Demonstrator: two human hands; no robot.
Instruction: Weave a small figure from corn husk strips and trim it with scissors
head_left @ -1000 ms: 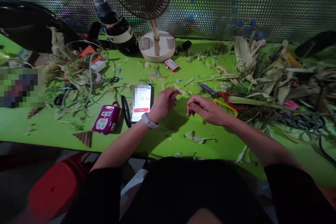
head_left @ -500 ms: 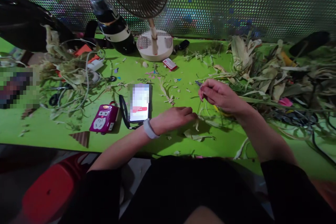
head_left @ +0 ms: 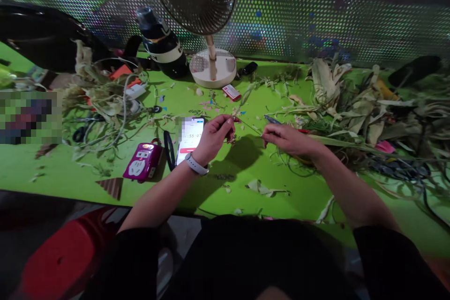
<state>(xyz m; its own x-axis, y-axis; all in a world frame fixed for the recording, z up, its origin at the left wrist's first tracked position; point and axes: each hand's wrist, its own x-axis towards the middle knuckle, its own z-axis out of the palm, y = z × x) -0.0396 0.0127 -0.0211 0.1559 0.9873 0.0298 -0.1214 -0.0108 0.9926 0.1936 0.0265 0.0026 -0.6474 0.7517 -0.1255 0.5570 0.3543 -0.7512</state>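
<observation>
A thin dark strand point(head_left: 250, 127), a stem or a wire, is stretched between my two hands above the green table. My left hand point(head_left: 215, 137) pinches its left end, over the right edge of the phone point(head_left: 190, 138). At the other end, the fingertips of my right hand point(head_left: 286, 139) are closed on the strand. A pointed grey tool tip point(head_left: 272, 120) sticks out beyond my right hand's fingers; the hand hides most of the tool, and its kind is unclear. Below the hands lies a pale dry leaf scrap point(head_left: 262, 188).
Dry leaves and stems point(head_left: 362, 103) are heaped at the right. To the left are a purple socket block point(head_left: 143, 161) and a tangle of dried stalks and white cable point(head_left: 123, 98). A fan point(head_left: 213, 70), a dark bottle point(head_left: 165, 51) and a red-and-white box point(head_left: 231, 93) stand behind.
My left hand has lifted and moved up and left, drawing the strand out between the hands. My right hand has come slightly lower, its fingers now pointing left.
</observation>
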